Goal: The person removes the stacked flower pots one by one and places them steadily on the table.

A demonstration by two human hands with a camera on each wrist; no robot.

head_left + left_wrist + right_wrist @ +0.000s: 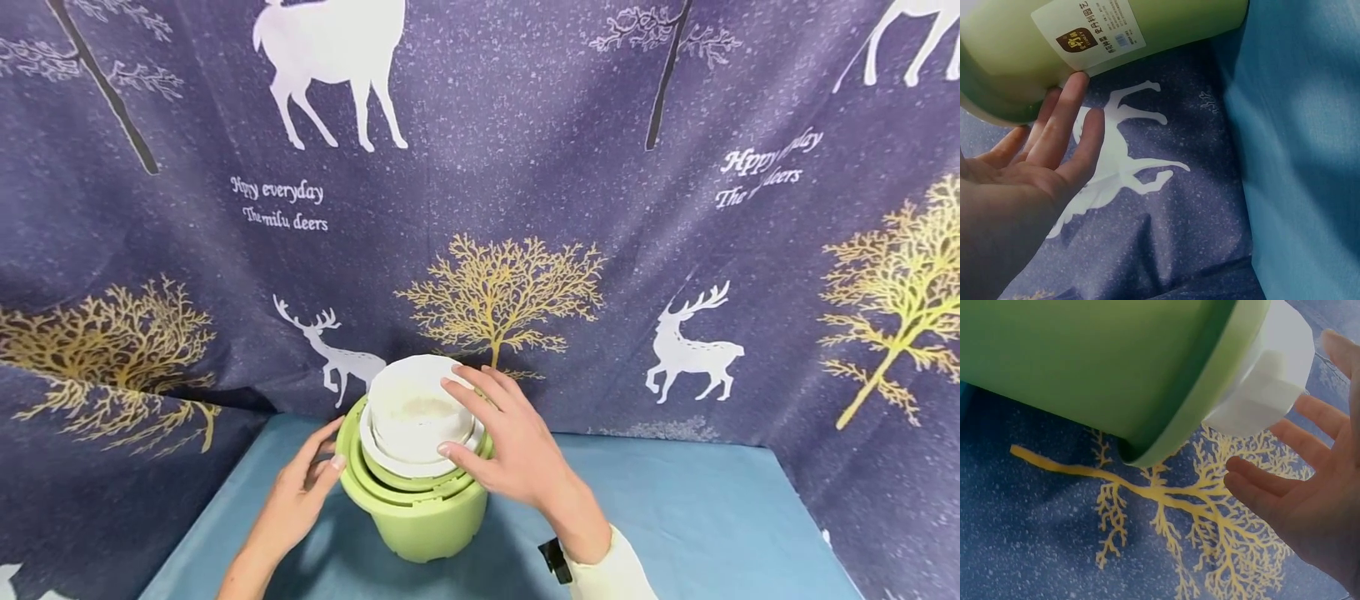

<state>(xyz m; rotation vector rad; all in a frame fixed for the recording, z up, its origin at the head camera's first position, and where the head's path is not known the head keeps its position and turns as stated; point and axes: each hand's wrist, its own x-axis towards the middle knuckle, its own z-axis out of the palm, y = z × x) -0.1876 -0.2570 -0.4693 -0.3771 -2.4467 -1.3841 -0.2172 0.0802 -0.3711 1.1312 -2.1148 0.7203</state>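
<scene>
A large light-green flowerpot (427, 525) stands upright with smaller green and white pots nested inside it. On top of the stack, a white pot (416, 387) rises above the green rims. My left hand (300, 492) is at the left side of the green pot, its thumb tip at the rim. In the left wrist view its fingers (1054, 128) reach to the pot's outer wall, beside a white label (1088, 34). My right hand (517, 446) spreads its fingers around the right side of the white pot; in the right wrist view the fingers are extended beside its wall.
The pots stand on a blue cloth-covered table (660, 517). Right behind them hangs a dark blue curtain (525, 192) printed with deer and trees, and it also runs along the left side. A dark band (555, 560) sits at my right wrist, next to a white sleeve (615, 571).
</scene>
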